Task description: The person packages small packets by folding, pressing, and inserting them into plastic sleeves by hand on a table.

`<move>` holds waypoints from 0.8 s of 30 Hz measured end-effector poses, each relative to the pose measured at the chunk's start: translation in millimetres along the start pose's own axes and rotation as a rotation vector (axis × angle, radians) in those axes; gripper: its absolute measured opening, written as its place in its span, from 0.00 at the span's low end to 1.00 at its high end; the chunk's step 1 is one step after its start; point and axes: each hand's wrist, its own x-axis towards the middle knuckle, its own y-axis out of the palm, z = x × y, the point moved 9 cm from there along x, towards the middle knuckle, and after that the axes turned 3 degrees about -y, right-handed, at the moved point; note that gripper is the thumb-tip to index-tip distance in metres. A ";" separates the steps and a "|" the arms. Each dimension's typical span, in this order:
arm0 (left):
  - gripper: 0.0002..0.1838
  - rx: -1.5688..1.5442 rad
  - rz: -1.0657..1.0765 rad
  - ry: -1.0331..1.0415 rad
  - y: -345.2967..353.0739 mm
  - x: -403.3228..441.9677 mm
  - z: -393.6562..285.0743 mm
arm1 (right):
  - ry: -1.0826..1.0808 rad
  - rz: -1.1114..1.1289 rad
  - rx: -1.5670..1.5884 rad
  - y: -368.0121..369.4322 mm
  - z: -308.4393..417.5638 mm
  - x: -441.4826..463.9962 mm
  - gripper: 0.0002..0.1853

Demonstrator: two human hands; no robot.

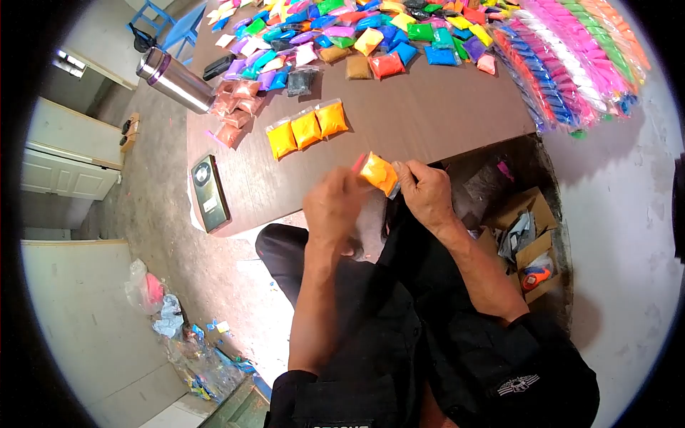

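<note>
In front of me, near the table edge, a small clear packet with orange filling (379,175) is held up. My right hand (427,194) pinches it at its right edge between thumb and finger. My left hand (332,203) is closed and a little blurred at the packet's left side. A thin red object (359,163) sticks up from its fingers against the packet; its kind is unclear. Beyond the hands, three yellow-orange packets (307,130) lie side by side in a row on the brown table (428,118).
Many coloured packets (385,43) cover the table's far side. Brown packets (235,107) lie beside a steel thermos (175,78). A phone-like device (210,194) rests at the left edge. Long bundled coloured bags (571,57) are at right. Below stands a cardboard box (535,214).
</note>
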 end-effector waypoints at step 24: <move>0.04 0.054 -0.414 -0.240 -100.5 -5.4 110.6 | -0.458 0.038 -0.041 -5.7 23.3 48.2 0.11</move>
